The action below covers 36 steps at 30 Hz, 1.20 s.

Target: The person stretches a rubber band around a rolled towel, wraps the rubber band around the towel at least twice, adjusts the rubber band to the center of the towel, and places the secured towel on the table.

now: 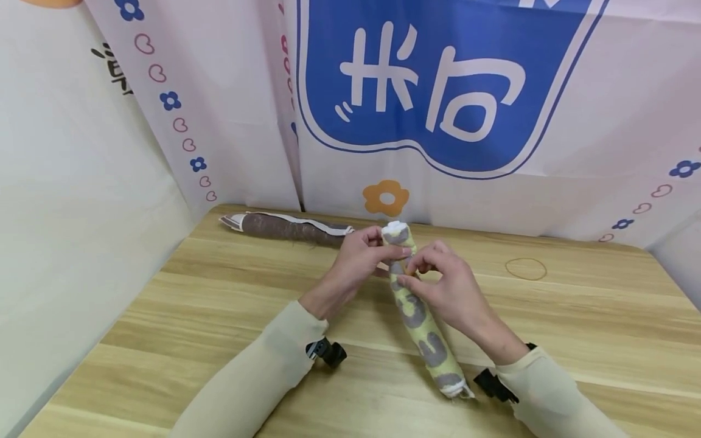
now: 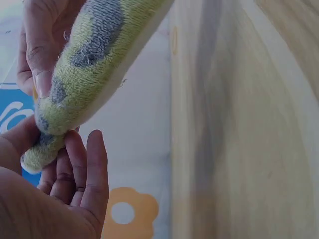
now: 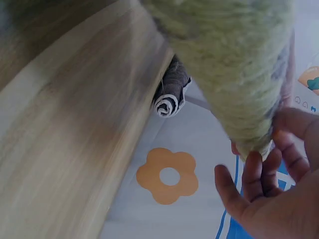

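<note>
A rolled towel (image 1: pixel 418 322), pale yellow-green with grey patches and white ends, slants between the two hands. My left hand (image 1: pixel 356 258) grips it near its far end, thumb on top and fingers behind. In the left wrist view the towel (image 2: pixel 97 55) narrows sharply by that thumb. Just nearer on the roll, my right hand (image 1: pixel 451 283) holds its side with thumb and curled fingers. A small orange strip (image 1: pixel 408 265) shows at the right fingertips; whether it is a rubber band is hard to tell. In the right wrist view the towel (image 3: pixel 229 64) hides part of the left hand.
A brown rolled towel (image 1: pixel 296 230) with a white edge lies along the back left of the wooden table (image 1: pixel 230 340). On the right lies a loose rubber band (image 1: pixel 526 258). A printed cloth (image 1: pixel 339 170) hangs behind the table's back edge.
</note>
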Available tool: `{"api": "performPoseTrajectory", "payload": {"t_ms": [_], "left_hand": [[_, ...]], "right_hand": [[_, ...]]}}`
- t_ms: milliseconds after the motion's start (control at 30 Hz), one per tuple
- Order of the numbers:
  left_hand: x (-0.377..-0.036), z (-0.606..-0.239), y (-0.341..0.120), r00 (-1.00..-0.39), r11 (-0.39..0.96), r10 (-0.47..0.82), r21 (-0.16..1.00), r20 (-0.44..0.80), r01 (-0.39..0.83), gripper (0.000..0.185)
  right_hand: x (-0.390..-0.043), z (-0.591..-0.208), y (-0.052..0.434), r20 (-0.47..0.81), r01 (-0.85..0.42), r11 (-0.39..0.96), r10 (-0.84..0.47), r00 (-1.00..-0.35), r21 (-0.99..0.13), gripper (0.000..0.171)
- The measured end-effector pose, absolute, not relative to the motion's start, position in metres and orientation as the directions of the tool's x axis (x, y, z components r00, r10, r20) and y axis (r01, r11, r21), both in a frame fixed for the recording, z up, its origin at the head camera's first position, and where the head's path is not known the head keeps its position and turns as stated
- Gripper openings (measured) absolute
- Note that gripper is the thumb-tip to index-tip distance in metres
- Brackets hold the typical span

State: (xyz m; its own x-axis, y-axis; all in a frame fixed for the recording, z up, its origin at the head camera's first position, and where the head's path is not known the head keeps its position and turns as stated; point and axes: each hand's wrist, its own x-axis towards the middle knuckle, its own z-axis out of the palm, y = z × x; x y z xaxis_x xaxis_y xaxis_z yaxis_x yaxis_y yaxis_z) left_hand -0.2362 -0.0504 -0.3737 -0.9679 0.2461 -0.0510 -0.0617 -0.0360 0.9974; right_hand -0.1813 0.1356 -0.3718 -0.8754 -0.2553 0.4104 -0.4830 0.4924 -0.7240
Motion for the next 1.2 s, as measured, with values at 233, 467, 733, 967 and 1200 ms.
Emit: {"api": "performPoseTrajectory", "payload": {"t_ms": [233, 467, 733, 967, 1200], "left_hand": [[-0.237, -0.376, -0.050, -0.975, -0.028, 0.206, 0.995, -0.084, -0.092, 0.022], [-0.232, -0.376, -0.042, -0.988, 0.062, 0.108, 0.992, 0.106, 0.113, 0.023], [-0.231, -0.379, -0.042, -0.977, 0.110, 0.090, 0.973, 0.194, 0.203, 0.022], [-0.235, -0.378, -0.044, -0.984, 0.026, 0.115, 0.989, 0.140, 0.144, 0.020], [-0.245, -0.380, -0.053, -0.946, -0.185, 0.301, 0.980, 0.124, 0.070, 0.037]], "right_hand": [[-0.184, -0.374, 0.137, 0.429, -0.561, 0.419, -0.370, -0.824, -0.714, 0.024], [-0.178, -0.368, 0.133, 0.238, -0.332, 0.476, -0.248, -0.939, -0.814, 0.024], [-0.176, -0.372, 0.129, 0.427, -0.534, 0.505, -0.321, -0.846, -0.678, 0.030], [-0.182, -0.374, 0.136, 0.488, -0.594, 0.433, -0.340, -0.804, -0.677, 0.027], [-0.186, -0.373, 0.140, 0.413, -0.450, 0.343, -0.180, -0.893, -0.825, 0.011]]}}
